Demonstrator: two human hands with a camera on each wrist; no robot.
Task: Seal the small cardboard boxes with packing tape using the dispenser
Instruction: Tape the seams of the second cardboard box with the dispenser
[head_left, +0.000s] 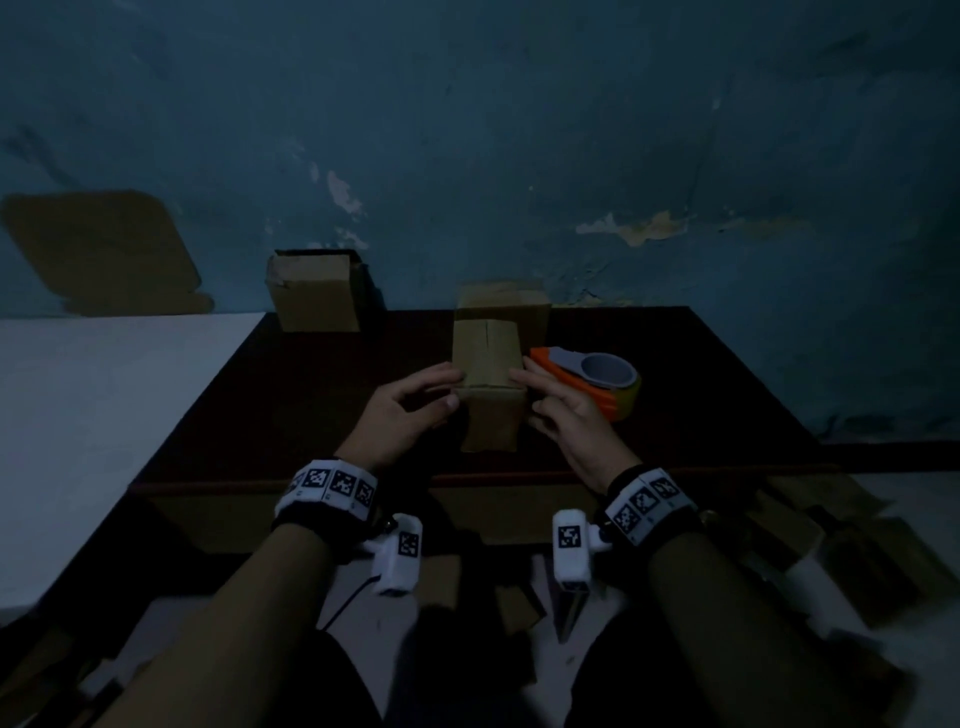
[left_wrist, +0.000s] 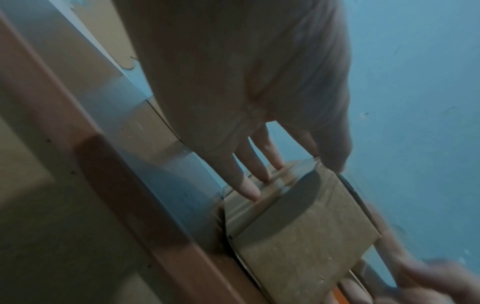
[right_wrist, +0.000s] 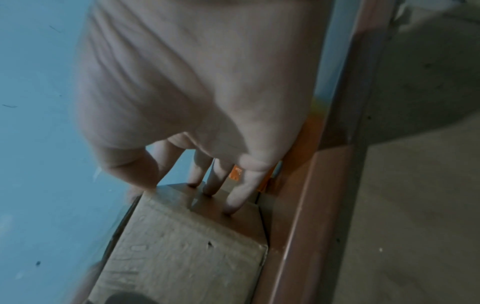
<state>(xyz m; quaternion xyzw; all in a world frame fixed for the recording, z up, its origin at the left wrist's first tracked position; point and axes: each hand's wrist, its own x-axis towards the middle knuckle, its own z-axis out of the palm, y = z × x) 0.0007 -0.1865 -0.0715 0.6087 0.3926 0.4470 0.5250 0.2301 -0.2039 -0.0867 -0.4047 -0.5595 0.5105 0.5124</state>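
Left hand (head_left: 410, 410) and right hand (head_left: 563, 415) are gripping opposite sides of the small cardboard box (head_left: 488, 384) standing mid-table (head_left: 311, 395), fingers curled on it, tape dispenser (head_left: 597, 376) lying just right.

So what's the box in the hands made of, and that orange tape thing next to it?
The box looks like plain brown cardboard: matte, slightly rough, with folded flaps meeting at a seam on top. The tape dispenser seems to be smooth plastic, orange with a grey part over the roll; the light is too dim to be sure. The left hand and right hand hold the box by its sides.
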